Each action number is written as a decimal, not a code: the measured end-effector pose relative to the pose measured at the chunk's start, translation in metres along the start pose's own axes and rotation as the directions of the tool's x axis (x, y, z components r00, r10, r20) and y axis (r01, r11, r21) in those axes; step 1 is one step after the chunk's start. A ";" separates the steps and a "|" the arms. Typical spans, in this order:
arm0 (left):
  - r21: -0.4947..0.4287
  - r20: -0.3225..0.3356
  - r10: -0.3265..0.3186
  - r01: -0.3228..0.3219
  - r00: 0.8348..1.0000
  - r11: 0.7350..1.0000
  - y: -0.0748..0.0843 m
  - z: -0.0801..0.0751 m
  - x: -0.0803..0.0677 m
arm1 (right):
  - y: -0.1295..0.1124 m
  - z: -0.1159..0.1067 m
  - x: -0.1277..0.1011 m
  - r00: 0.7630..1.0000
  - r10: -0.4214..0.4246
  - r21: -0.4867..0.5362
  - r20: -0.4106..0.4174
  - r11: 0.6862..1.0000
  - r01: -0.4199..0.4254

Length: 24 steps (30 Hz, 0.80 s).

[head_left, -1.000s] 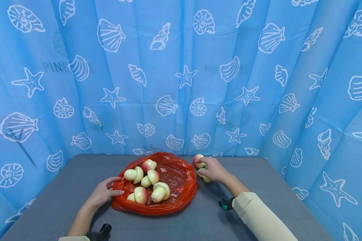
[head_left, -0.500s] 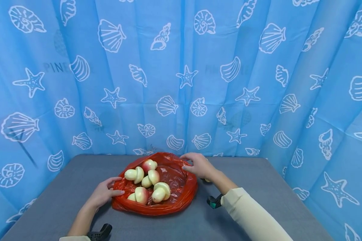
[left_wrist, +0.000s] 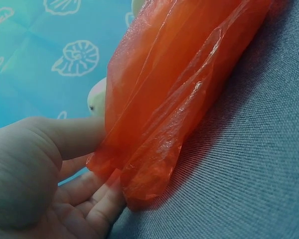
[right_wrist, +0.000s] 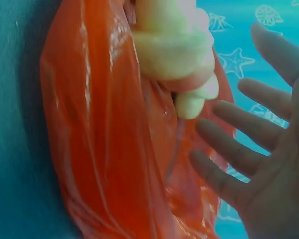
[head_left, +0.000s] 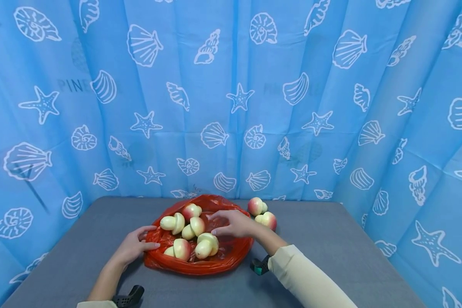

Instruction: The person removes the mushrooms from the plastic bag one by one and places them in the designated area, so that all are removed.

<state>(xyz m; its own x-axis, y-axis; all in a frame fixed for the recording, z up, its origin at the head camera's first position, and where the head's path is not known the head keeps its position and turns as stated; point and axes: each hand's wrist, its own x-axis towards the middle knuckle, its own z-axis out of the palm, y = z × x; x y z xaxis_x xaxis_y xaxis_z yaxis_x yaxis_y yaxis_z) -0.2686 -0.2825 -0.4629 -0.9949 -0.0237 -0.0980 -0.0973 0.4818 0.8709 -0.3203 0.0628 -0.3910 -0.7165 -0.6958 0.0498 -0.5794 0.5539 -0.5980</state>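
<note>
A red plastic bag [head_left: 200, 267] lies with its mouth spread wide on the grey table. Inside it are several mushroom-shaped pieces [head_left: 207, 246], cream with pinkish-red caps, grouped toward the left. My left hand [head_left: 128, 248] grips the bag's left rim; in the left wrist view the thumb and fingers pinch the thin red film [left_wrist: 149, 124]. Over the right half of the bag's mouth reaches my right hand [head_left: 235, 224]. Its fingers are spread with nothing held, as the right wrist view shows, beside the cream mushroom-shaped pieces [right_wrist: 174, 55].
Two more mushroom-shaped pieces, one behind [head_left: 256, 206] and one in front [head_left: 268, 220], lie on the table just right of the bag. A blue curtain [head_left: 231, 107] with white shell prints hangs behind the table [head_left: 315, 239].
My right hand has moved left from the two loose mushroom-shaped pieces, across the bag's right rim, to over its mouth. The left hand keeps its hold on the bag.
</note>
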 end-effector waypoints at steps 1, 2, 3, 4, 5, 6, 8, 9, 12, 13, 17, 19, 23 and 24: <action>-0.001 0.002 -0.003 0.003 1.000 1.000 0.000 0.000 0.000 | -0.001 0.002 0.000 1.000 0.005 0.021 0.029 1.000 -0.005; -0.002 0.004 -0.006 0.006 1.000 1.000 -0.001 0.000 0.001 | -0.001 0.004 0.001 0.998 0.004 0.041 0.057 0.999 -0.006; -0.003 0.006 -0.008 0.008 1.000 1.000 -0.001 0.000 0.001 | -0.002 0.006 0.001 0.997 0.005 0.054 0.080 0.998 -0.009; -0.001 0.008 -0.009 0.009 1.000 1.000 -0.001 0.000 0.001 | -0.003 0.008 0.002 0.995 0.005 0.063 0.099 0.998 -0.011; -0.002 0.007 -0.014 0.014 1.000 1.000 -0.001 0.001 0.002 | -0.003 0.010 0.002 0.993 0.003 0.069 0.116 0.998 -0.011; -0.003 0.007 -0.015 0.015 1.000 1.000 -0.001 0.001 0.002 | -0.004 0.011 0.003 0.991 -0.003 0.073 0.131 0.997 -0.006; 0.002 0.005 -0.014 0.014 1.000 1.000 -0.001 0.001 0.002 | -0.005 0.014 0.004 0.989 -0.001 0.065 0.150 0.998 -0.009; 0.004 0.002 -0.014 0.014 1.000 1.000 0.000 0.001 0.003 | -0.006 0.015 0.004 0.988 -0.001 0.054 0.156 0.998 -0.008; 0.017 -0.002 -0.004 0.004 1.000 1.000 0.000 0.000 0.003 | -0.008 0.020 0.006 0.985 0.008 0.021 0.171 1.000 -0.012; 0.019 -0.002 -0.002 0.002 1.000 1.000 0.000 0.000 0.003 | -0.008 0.022 0.007 0.985 0.013 0.010 0.175 1.000 -0.015; 0.010 0.003 -0.003 0.003 1.000 1.000 0.000 0.000 0.002 | -0.010 0.029 0.011 0.982 -0.001 -0.025 0.187 1.000 0.005; -0.001 0.008 -0.006 0.006 1.000 1.000 0.000 0.000 0.002 | -0.011 0.032 0.012 0.983 -0.015 -0.033 0.184 0.999 0.021; -0.011 0.014 -0.003 0.003 1.000 1.000 0.000 0.000 0.001 | -0.013 0.034 0.012 0.986 -0.029 -0.039 0.166 0.999 0.036; -0.011 0.014 -0.001 0.002 1.000 1.000 0.000 0.000 0.000 | -0.012 0.034 0.012 0.987 -0.028 -0.040 0.159 0.999 0.035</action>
<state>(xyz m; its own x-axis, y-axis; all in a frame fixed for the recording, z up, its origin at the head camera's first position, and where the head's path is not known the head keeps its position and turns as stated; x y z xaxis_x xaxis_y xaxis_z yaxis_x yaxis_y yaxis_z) -0.2691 -0.2828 -0.4625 -0.9943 -0.0123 -0.1059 -0.0991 0.4726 0.8757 -0.3083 0.0320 -0.4106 -0.6291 -0.7749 -0.0612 -0.6189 0.5470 -0.5636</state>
